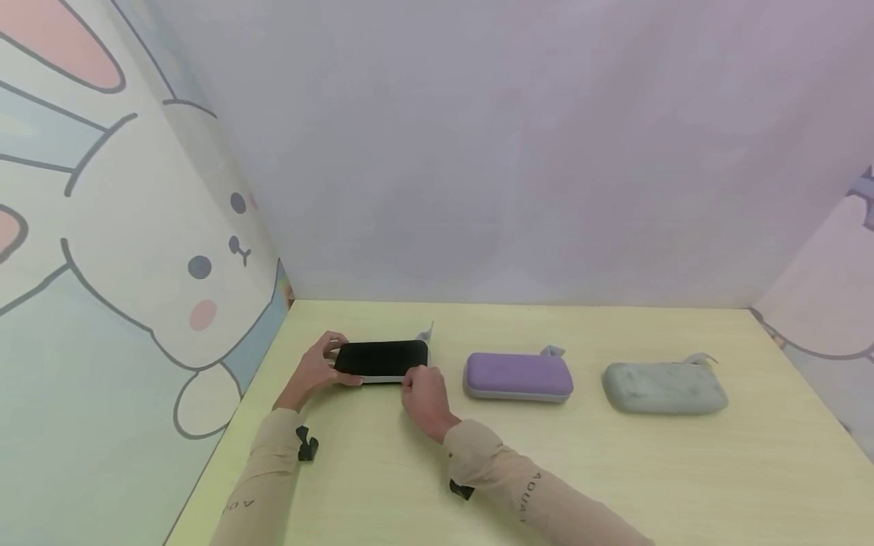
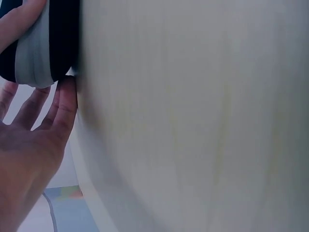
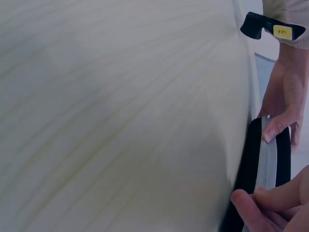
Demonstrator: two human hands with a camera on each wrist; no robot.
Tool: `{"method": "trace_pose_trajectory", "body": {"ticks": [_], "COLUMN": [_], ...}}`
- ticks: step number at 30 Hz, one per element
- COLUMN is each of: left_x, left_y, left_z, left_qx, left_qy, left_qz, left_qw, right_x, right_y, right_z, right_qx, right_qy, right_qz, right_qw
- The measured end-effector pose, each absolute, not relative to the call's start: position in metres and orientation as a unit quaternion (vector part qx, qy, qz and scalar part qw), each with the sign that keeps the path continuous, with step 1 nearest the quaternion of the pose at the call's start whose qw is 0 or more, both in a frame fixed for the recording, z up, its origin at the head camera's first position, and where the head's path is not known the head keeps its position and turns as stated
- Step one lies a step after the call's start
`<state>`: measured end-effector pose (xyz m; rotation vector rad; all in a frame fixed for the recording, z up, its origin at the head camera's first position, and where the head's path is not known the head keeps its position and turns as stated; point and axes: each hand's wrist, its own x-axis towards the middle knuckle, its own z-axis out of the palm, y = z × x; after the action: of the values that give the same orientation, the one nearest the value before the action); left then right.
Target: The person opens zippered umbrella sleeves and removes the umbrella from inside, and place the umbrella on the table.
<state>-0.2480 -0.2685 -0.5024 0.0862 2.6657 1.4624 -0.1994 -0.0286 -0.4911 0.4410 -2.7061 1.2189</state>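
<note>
Black case (image 1: 382,359): at L end of row, far half of table (image 1: 382,470), long side facing near; pale tab (image 1: 425,332) pokes up at far R corner.
L hand (image 1: 319,366): partway open round L end of black case, has hold of it; thumb on near side, fingers round L/far side.
L wrist view: thumb lies across pale band (image 2: 34,63) of case, other fingers spread apart at its end (head view bunches them, hard to count there).
R hand (image 1: 428,396): curled, at near R corner of black case; head view shows mostly back of hand.
R wrist view: gives what head hides, i.e. thumb & forefinger tips pinched tog. at the band; exact bit betw. tips is covered, can't tell.
Band: thin pale strip in head view; R wrist view adds a fine line running along it, black on both sides.
Purple case (image 1: 519,375): mid row, just R of R hand, not touched; pale tab at far R corner too. Head view only.
Grey-green case (image 1: 665,388): R end of row, well apart from both hands; loop (image 1: 699,358) at far R. Head view only.
Sleeves: beige both arms, lettering seen in head view.
Wrist mount (image 3: 256,26): black, on L wrist; yellow label (image 3: 282,32) shows in R wrist view only.
Walls: rabbit drawing (image 1: 164,250) on L, pale lilac backdrop (image 1: 505,152) at far side.
</note>
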Motion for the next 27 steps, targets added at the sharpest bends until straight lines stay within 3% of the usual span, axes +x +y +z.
{"method": "trace_pose_trajectory", "body": {"ticks": [27], "left_x": [-0.2440], "left_y": [-0.2663], "left_z": [-0.5042], "left_qx": [0.010], "left_qy": [0.879], "left_qz": [0.475], "left_qw": [0.042], "right_x": [-0.2063], "right_y": [-0.0360], "right_z": [-0.4944], "right_qx": [0.155], "right_qy": [-0.892], "right_qz": [0.416], "right_qw": [0.083]}}
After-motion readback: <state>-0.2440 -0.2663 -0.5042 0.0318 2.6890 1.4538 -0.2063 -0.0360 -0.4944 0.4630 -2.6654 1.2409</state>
